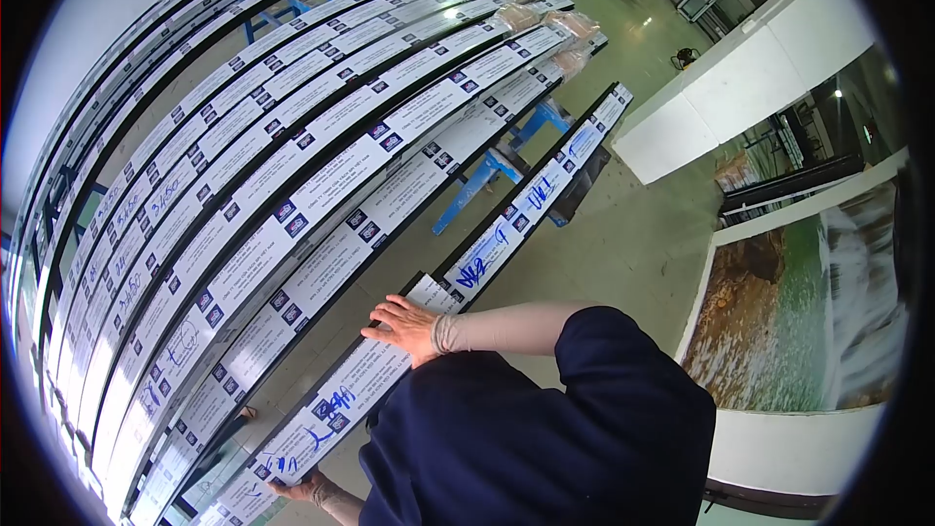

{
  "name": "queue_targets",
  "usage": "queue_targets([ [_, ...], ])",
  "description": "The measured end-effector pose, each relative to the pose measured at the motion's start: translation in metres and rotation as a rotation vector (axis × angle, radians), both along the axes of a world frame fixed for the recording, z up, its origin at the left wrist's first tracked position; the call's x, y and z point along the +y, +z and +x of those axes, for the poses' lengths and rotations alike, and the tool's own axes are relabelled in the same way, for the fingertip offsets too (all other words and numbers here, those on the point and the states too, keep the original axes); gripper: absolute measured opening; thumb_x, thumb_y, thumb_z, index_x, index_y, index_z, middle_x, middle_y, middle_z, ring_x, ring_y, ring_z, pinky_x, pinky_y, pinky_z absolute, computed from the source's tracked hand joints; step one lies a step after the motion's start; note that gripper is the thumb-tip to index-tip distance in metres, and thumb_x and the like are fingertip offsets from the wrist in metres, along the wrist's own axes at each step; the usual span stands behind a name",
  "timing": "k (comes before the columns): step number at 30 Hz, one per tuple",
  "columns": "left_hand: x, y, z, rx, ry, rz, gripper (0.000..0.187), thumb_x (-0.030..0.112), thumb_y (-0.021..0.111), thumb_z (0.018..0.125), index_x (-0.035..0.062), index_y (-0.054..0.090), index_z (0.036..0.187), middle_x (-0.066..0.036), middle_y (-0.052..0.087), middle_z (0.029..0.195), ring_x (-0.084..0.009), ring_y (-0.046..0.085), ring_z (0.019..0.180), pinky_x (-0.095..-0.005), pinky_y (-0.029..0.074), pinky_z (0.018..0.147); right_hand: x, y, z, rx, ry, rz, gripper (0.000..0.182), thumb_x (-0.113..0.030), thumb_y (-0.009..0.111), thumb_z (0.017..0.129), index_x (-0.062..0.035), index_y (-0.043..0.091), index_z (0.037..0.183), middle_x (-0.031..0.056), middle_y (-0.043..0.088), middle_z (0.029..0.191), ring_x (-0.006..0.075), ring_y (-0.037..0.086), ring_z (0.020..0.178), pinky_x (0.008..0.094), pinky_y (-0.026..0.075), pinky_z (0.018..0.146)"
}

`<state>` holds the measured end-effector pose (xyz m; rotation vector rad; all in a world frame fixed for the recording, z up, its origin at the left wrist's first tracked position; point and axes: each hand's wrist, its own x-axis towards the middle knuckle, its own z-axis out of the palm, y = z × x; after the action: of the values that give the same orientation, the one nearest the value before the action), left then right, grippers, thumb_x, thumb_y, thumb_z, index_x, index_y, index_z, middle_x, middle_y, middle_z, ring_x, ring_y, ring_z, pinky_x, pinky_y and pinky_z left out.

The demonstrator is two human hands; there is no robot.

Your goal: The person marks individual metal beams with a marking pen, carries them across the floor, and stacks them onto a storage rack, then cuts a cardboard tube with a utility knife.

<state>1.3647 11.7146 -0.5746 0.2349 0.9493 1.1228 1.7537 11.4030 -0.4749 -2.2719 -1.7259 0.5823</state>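
A long, narrow profile (321, 416) covered in printed white film, with blue handwriting on it, lies diagonally in front of me. My right hand (405, 325) grips it near its upper end, fingers reaching across the top to the far edge. Lower down, my left hand (304, 489) holds the near edge, its fingers partly hidden beneath. Beyond the upper end, a second film-covered profile (531, 197) with similar blue writing runs on in nearly the same line. Whether the two touch is hard to tell.
Several long film-covered profiles (336, 197) lie side by side on the left, some with plastic-wrapped ends (575, 27). A blue trestle (487, 175) stands under them. To the right are a white pillar (745, 68) and a waterfall picture (799, 317).
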Motion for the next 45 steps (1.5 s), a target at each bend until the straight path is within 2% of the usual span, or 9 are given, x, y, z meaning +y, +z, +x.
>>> queue_targets([
  [4,-0.001,0.014,0.021,-0.136,-0.213,0.163,0.059,0.049,0.052,0.089,0.0108,0.057,0.135,-0.011,0.062,0.133,-0.0339,0.061,0.119,-0.0582,0.049,0.099,-0.008,0.016,0.043,0.145,-0.164,0.277,0.084,-0.058,0.082,0.065,-0.0121,0.060,0.132,0.0175,0.052,0.138,0.0358,0.039,0.135,0.0498,0.026,0.113],
  [6,-0.010,0.024,0.027,-0.034,-0.196,0.289,0.061,0.050,0.043,0.092,0.0093,0.056,0.135,-0.011,0.062,0.129,-0.0305,0.058,0.121,-0.0528,0.045,0.106,-0.027,0.033,0.070,0.057,-0.462,0.640,0.057,-0.035,0.080,0.080,-0.0028,0.061,0.122,0.0194,0.057,0.127,0.0352,0.051,0.123,0.0434,0.040,0.101],
  [11,0.011,-0.032,0.016,0.151,0.359,0.161,0.053,0.040,0.058,0.092,0.0080,0.052,0.134,-0.009,0.061,0.126,-0.0253,0.059,0.115,-0.0421,0.048,0.102,-0.143,-0.046,0.095,0.044,-1.943,0.496,0.070,-0.038,0.076,0.083,0.0015,0.050,0.135,0.0213,0.056,0.134,0.0317,0.058,0.116,0.0457,0.051,0.097],
  [19,0.009,0.009,0.039,0.199,0.381,0.211,0.054,0.027,0.056,0.094,0.0237,0.032,0.142,-0.011,0.061,0.118,-0.0288,0.068,0.100,-0.0461,0.060,0.083,-0.147,-0.129,0.100,1.493,-1.509,1.021,0.095,-0.078,0.049,0.086,-0.0132,0.033,0.154,0.0158,0.040,0.153,0.0360,0.040,0.140,0.0556,0.032,0.115],
  [27,0.006,0.018,0.044,0.277,0.354,0.137,0.067,0.032,0.060,0.093,0.0263,0.021,0.147,-0.013,0.055,0.126,-0.0287,0.063,0.109,-0.0450,0.058,0.086,-0.142,-0.128,0.112,1.460,-1.583,0.869,0.098,-0.086,0.043,0.081,-0.0199,0.036,0.153,0.0081,0.034,0.158,0.0304,0.032,0.143,0.0592,0.026,0.114],
  [34,0.014,-0.029,0.029,0.362,0.331,0.178,0.083,0.040,0.063,0.092,0.0281,0.008,0.153,-0.015,0.048,0.137,-0.0290,0.058,0.117,-0.0448,0.055,0.091,-0.149,-0.079,0.120,0.047,-1.700,0.424,0.084,-0.055,0.071,0.086,0.0023,0.040,0.139,0.0230,0.045,0.139,0.0346,0.043,0.133,0.0492,0.038,0.107],
  [37,0.013,-0.033,0.026,0.441,0.312,0.198,0.091,0.040,0.065,0.092,0.0232,0.002,0.155,-0.016,0.040,0.144,-0.0291,0.050,0.125,-0.0434,0.047,0.099,-0.073,-0.011,0.076,-0.027,-1.010,0.543,0.078,-0.035,0.077,0.087,0.0047,0.036,0.140,0.0244,0.043,0.137,0.0364,0.044,0.130,0.0452,0.038,0.109],
  [40,0.010,-0.027,0.026,0.472,0.313,0.232,0.100,0.035,0.069,0.091,0.0129,-0.003,0.156,-0.018,0.029,0.153,-0.0295,0.037,0.137,-0.0403,0.031,0.114,0.027,0.026,-0.005,0.257,-0.392,0.332,0.101,-0.038,0.087,0.070,0.0017,0.032,0.145,0.0232,0.038,0.143,0.0391,0.035,0.135,0.0478,0.026,0.115],
  [45,0.005,-0.004,0.001,0.704,0.050,0.074,0.122,0.054,0.078,0.080,0.0059,-0.007,0.154,-0.027,0.025,0.153,-0.0360,0.029,0.143,-0.0418,0.024,0.118,0.154,0.038,-0.131,-0.099,0.227,-0.018,0.133,-0.055,0.090,0.054,-0.0139,0.017,0.158,0.0238,0.013,0.160,0.0424,0.010,0.149,0.0545,0.010,0.121],
])
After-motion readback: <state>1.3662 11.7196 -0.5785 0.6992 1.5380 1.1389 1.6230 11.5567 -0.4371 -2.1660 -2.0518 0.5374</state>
